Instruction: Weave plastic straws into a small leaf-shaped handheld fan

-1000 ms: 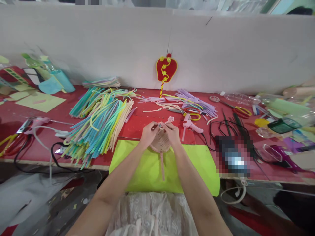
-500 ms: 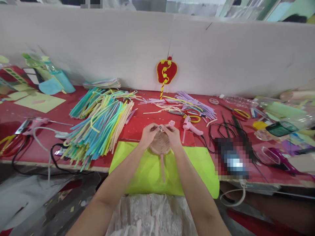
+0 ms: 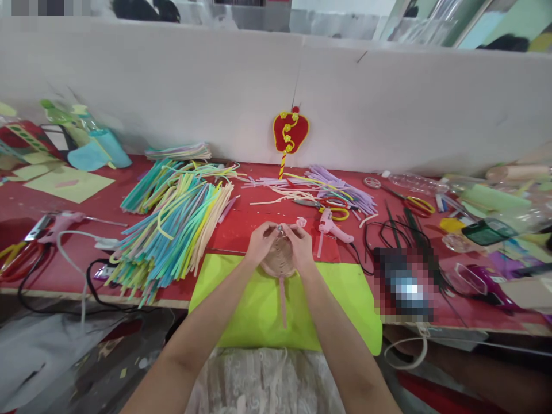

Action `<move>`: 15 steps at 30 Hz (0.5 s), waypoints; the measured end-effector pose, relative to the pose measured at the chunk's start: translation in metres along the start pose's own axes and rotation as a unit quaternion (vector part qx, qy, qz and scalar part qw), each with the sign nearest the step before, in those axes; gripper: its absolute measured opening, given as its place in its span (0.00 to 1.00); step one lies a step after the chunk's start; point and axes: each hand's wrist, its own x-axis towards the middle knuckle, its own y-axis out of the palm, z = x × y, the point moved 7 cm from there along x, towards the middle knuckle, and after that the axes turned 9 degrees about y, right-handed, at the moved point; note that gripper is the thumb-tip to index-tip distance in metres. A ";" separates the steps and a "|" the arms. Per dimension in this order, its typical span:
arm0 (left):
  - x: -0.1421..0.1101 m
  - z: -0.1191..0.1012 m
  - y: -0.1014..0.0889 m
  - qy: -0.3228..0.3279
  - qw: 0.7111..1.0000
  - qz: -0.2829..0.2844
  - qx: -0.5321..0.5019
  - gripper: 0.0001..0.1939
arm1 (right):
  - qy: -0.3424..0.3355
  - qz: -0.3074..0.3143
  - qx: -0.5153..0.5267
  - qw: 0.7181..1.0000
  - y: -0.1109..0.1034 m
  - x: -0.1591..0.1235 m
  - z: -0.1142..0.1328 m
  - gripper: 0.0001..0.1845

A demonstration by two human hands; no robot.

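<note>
A round tan fan shape [image 3: 276, 261] made of coiled pipe cleaner, with a straight pinkish handle [image 3: 283, 305], lies over a yellow-green sheet [image 3: 241, 322]. At its top edge my left hand [image 3: 262, 240] pinches it, fingers closed. My right hand [image 3: 299, 241] pinches the same edge from the other side, close to the left fingertips. Between the fingertips is a small shiny grey bit, too small to name. A pink flower [image 3: 301, 222] shows just above my right fingers.
Left of the sheet is a pile of coloured pipe cleaners [image 3: 172, 230]. A pink glue gun [image 3: 334, 227] and scissors [image 3: 336, 211] lie right of my hands. Behind stands a red fan [image 3: 291, 133] with yellow flowers. A pixelated device [image 3: 405, 282] sits at the right.
The view has tilted slightly, so the table sits a little lower in the picture. Both hands stay at the fan's top edge, with only slight finger movement.
</note>
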 end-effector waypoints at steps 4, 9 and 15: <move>0.001 0.003 -0.004 -0.007 1.000 0.006 0.019 0.07 | 0.008 0.008 -0.033 0.999 0.002 0.000 -0.001 0.14; 0.002 0.003 -0.005 0.000 0.999 0.037 0.037 0.07 | 0.028 0.038 -0.036 0.998 0.004 0.003 -0.004 0.15; 0.001 0.002 -0.003 0.000 1.000 0.018 0.022 0.08 | 0.016 0.011 -0.003 1.000 0.001 0.002 -0.004 0.14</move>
